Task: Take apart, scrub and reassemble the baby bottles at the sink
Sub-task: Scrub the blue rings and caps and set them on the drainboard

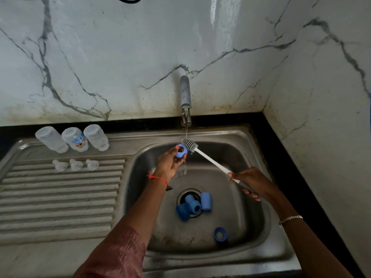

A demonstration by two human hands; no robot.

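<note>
Left fingers (175,159) around ring (181,151), right fingers (250,194) around brush (208,159)

Bottles (74,139) left of basin (248,157); probable caps (193,205) inside.

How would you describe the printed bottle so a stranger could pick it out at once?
Start at the ribbed drainboard left of the basin. Along its back edge three clear bottles stand upside down in a row; take the middle one. It alone carries a blue and orange cartoon print; its neighbours show no colour.
</note>
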